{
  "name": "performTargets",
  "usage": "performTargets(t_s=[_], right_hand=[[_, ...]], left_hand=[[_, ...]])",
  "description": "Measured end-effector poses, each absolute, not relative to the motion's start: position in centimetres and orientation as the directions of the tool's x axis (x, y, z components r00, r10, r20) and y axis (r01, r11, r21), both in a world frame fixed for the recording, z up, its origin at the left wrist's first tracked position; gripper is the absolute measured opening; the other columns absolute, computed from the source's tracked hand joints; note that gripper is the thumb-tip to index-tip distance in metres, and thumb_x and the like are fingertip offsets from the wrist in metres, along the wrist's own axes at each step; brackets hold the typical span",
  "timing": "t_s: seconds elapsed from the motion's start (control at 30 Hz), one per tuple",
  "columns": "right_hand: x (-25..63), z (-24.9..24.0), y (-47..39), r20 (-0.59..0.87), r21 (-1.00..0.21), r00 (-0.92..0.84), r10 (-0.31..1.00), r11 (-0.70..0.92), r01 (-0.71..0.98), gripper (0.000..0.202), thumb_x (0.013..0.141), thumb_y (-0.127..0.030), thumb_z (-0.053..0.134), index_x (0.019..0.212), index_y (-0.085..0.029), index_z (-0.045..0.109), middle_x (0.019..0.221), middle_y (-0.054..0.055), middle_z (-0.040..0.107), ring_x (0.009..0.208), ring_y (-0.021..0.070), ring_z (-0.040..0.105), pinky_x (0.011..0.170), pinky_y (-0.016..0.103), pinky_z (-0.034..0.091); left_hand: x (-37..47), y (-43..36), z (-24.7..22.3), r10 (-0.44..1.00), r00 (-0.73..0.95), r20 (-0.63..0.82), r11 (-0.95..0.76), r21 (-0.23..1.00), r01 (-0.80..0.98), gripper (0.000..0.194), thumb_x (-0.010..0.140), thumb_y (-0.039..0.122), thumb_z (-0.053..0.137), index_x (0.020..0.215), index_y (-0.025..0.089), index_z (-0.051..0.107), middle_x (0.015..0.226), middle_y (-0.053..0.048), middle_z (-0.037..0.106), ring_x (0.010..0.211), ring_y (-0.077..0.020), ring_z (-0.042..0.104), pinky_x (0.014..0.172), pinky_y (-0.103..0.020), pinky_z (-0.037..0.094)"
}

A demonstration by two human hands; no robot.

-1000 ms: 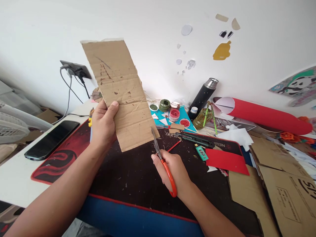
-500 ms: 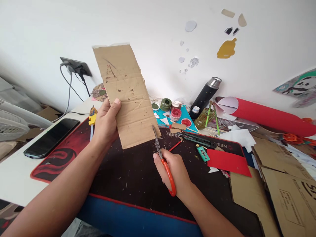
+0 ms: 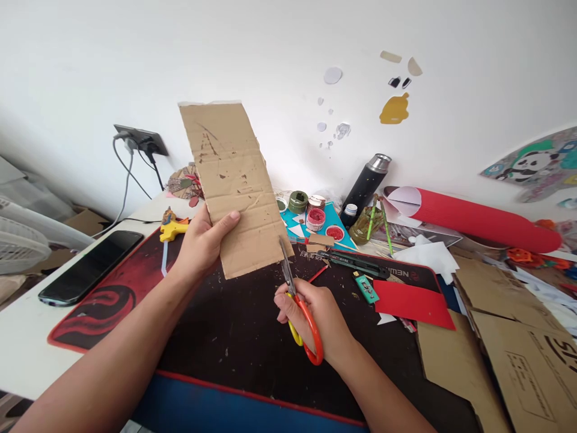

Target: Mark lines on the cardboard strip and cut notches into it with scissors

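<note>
While our left hand (image 3: 208, 237) grips the cardboard (image 3: 238, 180), our right hand (image 3: 319, 310) grips scissors (image 3: 289, 278) at its bottom corner; looks barely cut, most's left.

The piece of cardboard (image 3: 238, 186) is brown, long and roughly rectangular, with creases across it, some dark scratches and a thin white strip along its upper edge. It is raised in the air, its top leaning to the left. The scissors (image 3: 289, 279), with orange-red and yellow handles, have their blades at its lower right corner, pointing far.
</note>
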State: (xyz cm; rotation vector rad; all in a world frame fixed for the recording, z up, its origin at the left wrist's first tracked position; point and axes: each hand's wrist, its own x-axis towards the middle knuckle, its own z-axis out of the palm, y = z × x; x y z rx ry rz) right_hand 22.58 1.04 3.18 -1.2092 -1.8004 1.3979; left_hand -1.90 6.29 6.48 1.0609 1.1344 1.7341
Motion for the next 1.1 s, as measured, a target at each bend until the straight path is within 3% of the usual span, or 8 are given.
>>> performTargets(t_s=[0.17,0.4,0.63,0.83,1.1], right_hand=[[22.6,3.1,1.0,-0.121,-0.965,-0.452,0.884,0.003,0.264,0.050,0.096,-0.070,0.073,0.107,-0.022,0.075,0.079,0.006,0.081,0.077,0.0257,0.084,0.070,0.030,0.061],[22.5,3.5,0.7,-0.170,-0.965,-0.435,0.884,-0.060,0.256,0.041,0.100,-0.063,0.071,0.097,-0.022,0.070,0.067,-0.003,0.066,0.048,0.0138,0.063,0.047,0.022,0.049],[22.5,3.4,0.7,-0.150,-0.949,-0.396,0.906,-0.020,0.314,0.041,0.104,-0.062,0.066,0.088,-0.025,0.061,0.051,-0.007,0.052,0.040,0.0130,0.051,0.046,0.024,0.042],[22.3,3.3,0.6,-0.168,-0.931,-0.381,0.909,-0.020,0.364,0.046,0.108,-0.061,0.060,0.079,-0.027,0.050,0.046,-0.007,0.049,0.038,0.0141,0.048,0.046,0.026,0.038],[22.0,3.2,0.7,-0.136,-0.899,-0.347,0.928,0.032,0.436,0.046,0.108,-0.055,0.056,0.074,-0.027,0.043,0.053,-0.005,0.042,0.045,0.0141,0.042,0.048,0.027,0.029]], left_hand=[[-1.7,5.9,6.9,0.932,-0.297,0.205,-0.258,0.954,-0.153,0.055,0.082,0.043,0.092,0.126,0.022,0.067,0.124,-0.014,0.082,0.116,-0.0396,0.079,0.094,-0.054,0.070],[-1.4,5.9,6.2,0.938,-0.286,0.195,-0.250,0.954,-0.168,0.053,0.083,0.042,0.092,0.124,0.022,0.066,0.125,-0.015,0.082,0.112,-0.0374,0.080,0.091,-0.050,0.071],[-1.3,6.2,5.3,0.926,-0.318,0.203,-0.260,0.954,-0.149,0.057,0.084,0.042,0.092,0.130,0.022,0.066,0.129,-0.015,0.081,0.118,-0.0372,0.079,0.101,-0.054,0.068],[-1.1,6.4,5.2,0.932,-0.318,0.175,-0.240,0.955,-0.177,0.062,0.081,0.043,0.092,0.135,0.023,0.066,0.127,-0.014,0.082,0.113,-0.0379,0.081,0.092,-0.053,0.071],[-1.1,6.4,5.5,0.937,-0.308,0.165,-0.224,0.960,-0.167,0.060,0.082,0.044,0.092,0.132,0.023,0.068,0.124,-0.014,0.082,0.111,-0.0382,0.081,0.091,-0.052,0.071]])
